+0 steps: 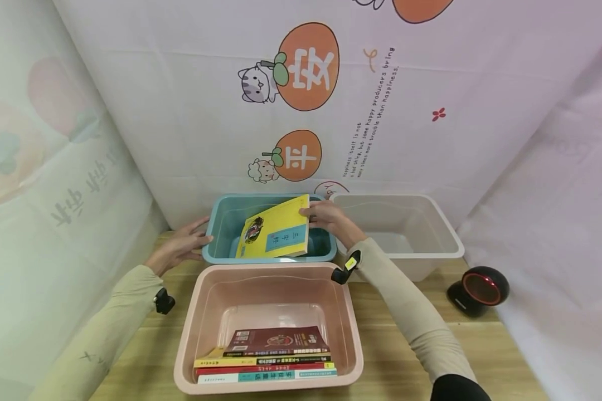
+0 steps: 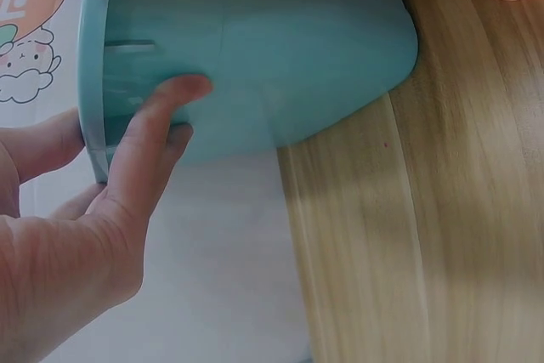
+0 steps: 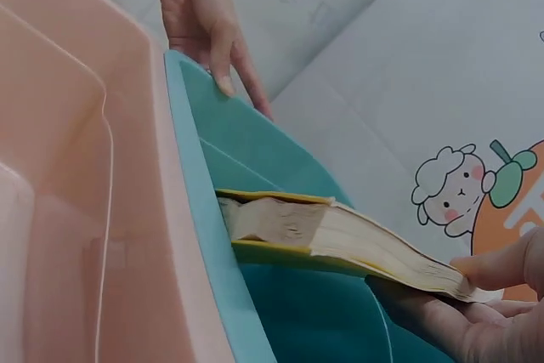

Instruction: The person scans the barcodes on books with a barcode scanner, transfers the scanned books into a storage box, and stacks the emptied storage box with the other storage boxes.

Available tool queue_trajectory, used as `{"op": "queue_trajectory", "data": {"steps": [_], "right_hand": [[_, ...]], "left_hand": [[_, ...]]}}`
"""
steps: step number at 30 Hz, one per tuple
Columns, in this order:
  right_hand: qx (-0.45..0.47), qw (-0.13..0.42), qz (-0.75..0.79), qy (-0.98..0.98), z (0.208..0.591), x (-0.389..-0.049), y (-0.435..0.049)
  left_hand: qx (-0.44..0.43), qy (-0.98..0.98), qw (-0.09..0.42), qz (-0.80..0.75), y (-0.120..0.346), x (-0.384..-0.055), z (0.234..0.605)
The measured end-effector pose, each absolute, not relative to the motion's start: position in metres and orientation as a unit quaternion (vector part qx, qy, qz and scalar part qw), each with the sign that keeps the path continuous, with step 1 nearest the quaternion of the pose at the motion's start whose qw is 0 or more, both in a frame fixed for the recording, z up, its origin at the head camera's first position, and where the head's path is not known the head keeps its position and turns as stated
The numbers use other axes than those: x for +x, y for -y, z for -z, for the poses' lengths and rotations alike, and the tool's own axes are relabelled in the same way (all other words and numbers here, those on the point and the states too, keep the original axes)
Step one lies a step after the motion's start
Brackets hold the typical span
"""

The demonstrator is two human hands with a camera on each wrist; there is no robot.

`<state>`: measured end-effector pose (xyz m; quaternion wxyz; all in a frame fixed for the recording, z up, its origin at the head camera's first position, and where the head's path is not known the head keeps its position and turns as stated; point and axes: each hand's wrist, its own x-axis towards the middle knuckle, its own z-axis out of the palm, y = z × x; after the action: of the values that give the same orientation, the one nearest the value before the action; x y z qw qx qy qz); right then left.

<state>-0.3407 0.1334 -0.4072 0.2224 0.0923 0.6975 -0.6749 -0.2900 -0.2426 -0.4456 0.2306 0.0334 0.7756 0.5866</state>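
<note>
A yellow book with a blue title panel lies tilted in the blue bin, its far right corner raised. My right hand pinches that corner, thumb on one cover and fingers on the other. In the right wrist view, the pages of the book face the camera and its lower end overlaps the bin's near rim. At the bin's left end, my left hand grips the rim. The left wrist view has fingers of this hand against the bin's outer wall.
A pink bin stands in front, with a stack of several books at its near side. To the right of the blue bin is a white bin. A black round device sits on the wooden table at right. Printed cloth hangs behind.
</note>
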Motion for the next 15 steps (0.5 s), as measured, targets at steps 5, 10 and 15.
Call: {"op": "queue_trajectory", "data": {"steps": [5,10,15], "right_hand": [[0.058,0.231,0.66,-0.712,0.416,-0.344,-0.122],[-0.016,0.192,0.542,-0.818,0.426,-0.331,-0.116],[-0.087,0.1,0.41,-0.903,0.428,-0.313,-0.119]], "left_hand": [[0.034,-0.777,0.229,-0.586,0.242,-0.291,0.445],[0.039,-0.774,0.229,-0.589,0.243,-0.291,0.445],[0.039,-0.771,0.231,-0.593,0.244,-0.291,0.445]]}}
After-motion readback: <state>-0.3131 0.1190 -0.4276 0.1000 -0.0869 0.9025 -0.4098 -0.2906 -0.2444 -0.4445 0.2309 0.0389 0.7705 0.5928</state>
